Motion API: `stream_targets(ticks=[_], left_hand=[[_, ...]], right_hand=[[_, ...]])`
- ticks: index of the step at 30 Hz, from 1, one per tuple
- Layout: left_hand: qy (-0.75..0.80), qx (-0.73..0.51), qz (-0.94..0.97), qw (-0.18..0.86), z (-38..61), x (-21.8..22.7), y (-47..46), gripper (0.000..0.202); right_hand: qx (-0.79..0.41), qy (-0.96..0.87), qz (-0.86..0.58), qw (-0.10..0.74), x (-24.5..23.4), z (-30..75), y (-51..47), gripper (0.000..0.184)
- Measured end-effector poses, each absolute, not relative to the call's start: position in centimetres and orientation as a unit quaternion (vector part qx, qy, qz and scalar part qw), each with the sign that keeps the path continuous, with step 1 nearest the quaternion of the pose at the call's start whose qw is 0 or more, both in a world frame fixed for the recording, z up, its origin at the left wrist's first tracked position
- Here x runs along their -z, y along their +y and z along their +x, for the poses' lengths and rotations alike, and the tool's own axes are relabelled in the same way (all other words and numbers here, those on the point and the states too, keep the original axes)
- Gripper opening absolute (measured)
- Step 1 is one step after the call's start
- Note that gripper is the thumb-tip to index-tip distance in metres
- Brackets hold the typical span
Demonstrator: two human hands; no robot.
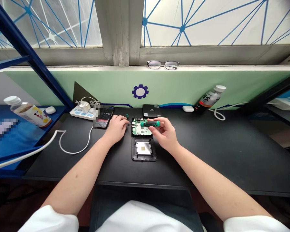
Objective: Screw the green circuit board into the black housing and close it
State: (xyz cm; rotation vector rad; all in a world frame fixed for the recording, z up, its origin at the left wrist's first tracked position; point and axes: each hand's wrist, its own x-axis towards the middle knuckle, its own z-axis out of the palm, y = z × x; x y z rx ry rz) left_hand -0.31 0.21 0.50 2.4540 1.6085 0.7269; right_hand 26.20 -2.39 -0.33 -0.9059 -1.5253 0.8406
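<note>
Right hand (166,134) has its fingertips closed on a green-and-black screwdriver (150,123), sideways over a green circuit board (136,130) in an open black plastic case (140,136). Left hand (116,128) is by the case's left edge, can't tell if it's gripping anything. Square black cover (144,158) lies just nearer the body.

One left hand (117,128) and one right hand (166,134): two in all. One green-and-black screwdriver (152,123). One circuit board (136,130), one black cover (142,159) with one metal plate (147,147), one black box (152,111). One phone (105,116), one power strip (78,114), one white plug (85,106). One bottle (30,112) at the left, another bottle (210,97) at the right — two of them. One white rounded object (50,110) at the left, another white rounded object (188,109) at the right — again two. One pair of glasses (154,65) with two lenses. One gear emblem (134,91). Two window panes (207,24).
</note>
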Motion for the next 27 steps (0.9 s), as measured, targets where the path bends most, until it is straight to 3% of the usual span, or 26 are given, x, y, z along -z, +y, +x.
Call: stream_targets(ticks=[5,11,14,21,27], left_hand=[[0.509,-0.325,0.772,0.197,0.0,-1.0,0.0,0.037],[0.489,-0.348,0.685,0.413,1.0,-1.2,-0.4,0.032],[0.466,-0.368,0.651,0.472,1.3,-1.1,-0.5,0.036],[0.48,-0.367,0.653,0.456,1.1,-1.5,-0.6,0.035],[0.499,-0.344,0.699,0.38,1.3,-1.8,-0.9,0.032]], right_hand=[[-0.387,-0.582,-0.391,0.599,-0.5,26.9,-2.5,0.046],[-0.401,-0.541,-0.408,0.617,-1.3,27.5,-2.4,0.048],[-0.419,-0.518,-0.403,0.628,-1.3,27.6,-2.2,0.051],[-0.419,-0.52,-0.411,0.62,-1.3,27.7,-2.1,0.053],[-0.402,-0.528,-0.411,0.625,-1.4,27.9,-1.9,0.049]])
